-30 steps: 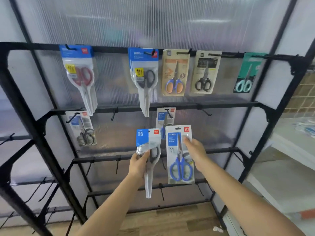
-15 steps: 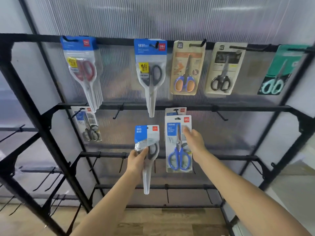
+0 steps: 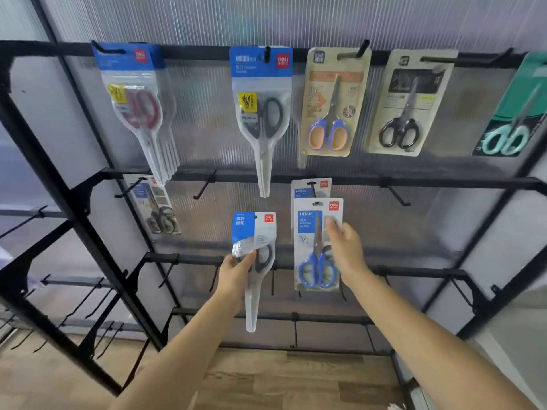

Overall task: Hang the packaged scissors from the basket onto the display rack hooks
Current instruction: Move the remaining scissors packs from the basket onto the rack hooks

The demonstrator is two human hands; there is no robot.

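Right hand (image 3: 344,251) pinches blue-handled scissors pack (image 3: 318,245) just below its hanging twin (image 3: 311,187); left hand (image 3: 236,273) grips grey-handled scissors pack (image 3: 255,255), level with the right hand, before rack (image 3: 444,182).

bright, soft backlight; blurred, warped edges

left hand (image 3: 236,272): raised, fingers gripping | right hand (image 3: 344,248): raised, pinching

Matt black metal display rack (image 3: 296,182) before a ribbed translucent plastic panel (image 3: 296,22).
Glossy clear plastic blister packs (image 3: 260,113) on printed card; wood-grain floor (image 3: 296,380) below.
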